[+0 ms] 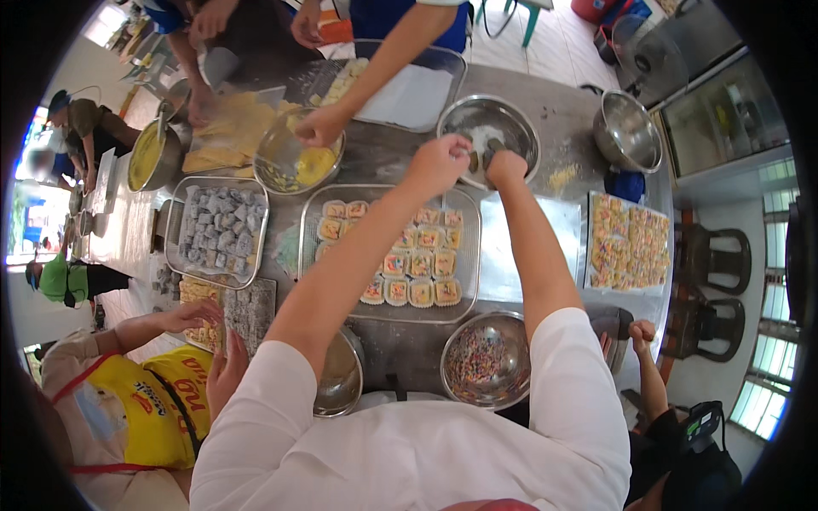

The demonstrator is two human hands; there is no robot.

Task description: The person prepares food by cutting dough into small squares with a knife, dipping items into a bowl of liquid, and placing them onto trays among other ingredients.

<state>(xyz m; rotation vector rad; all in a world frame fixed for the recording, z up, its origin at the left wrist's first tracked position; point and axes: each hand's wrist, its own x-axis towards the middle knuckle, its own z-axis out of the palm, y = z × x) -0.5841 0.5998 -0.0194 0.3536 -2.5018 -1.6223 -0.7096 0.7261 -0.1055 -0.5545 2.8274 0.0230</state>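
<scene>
Both my arms reach over the table to a steel mixing bowl [532, 128] holding white powdery or grated food. At its left rim, my left hand [441, 165] has curled fingers against a dark green piece of food [473, 161]. My right hand [507, 168] is inside the right part of the bowl, gripping a dark greyish piece [491, 152]. The exact food is too small to make out. Under my left forearm lies a clear tray [470, 306] with small square cakes [420, 263] in paper cups, topped with coloured sprinkles.
Nearby are a metal sheet [533, 249], a tray of sprinkled squares [629, 243], a bowl of sprinkles [486, 361] and a tray of grey-coated pieces [220, 230]. Across the table, a co-worker's hand [323, 128] reaches over a bowl of yellow mixture [316, 167]. Another co-worker's hands [201, 316] are at left.
</scene>
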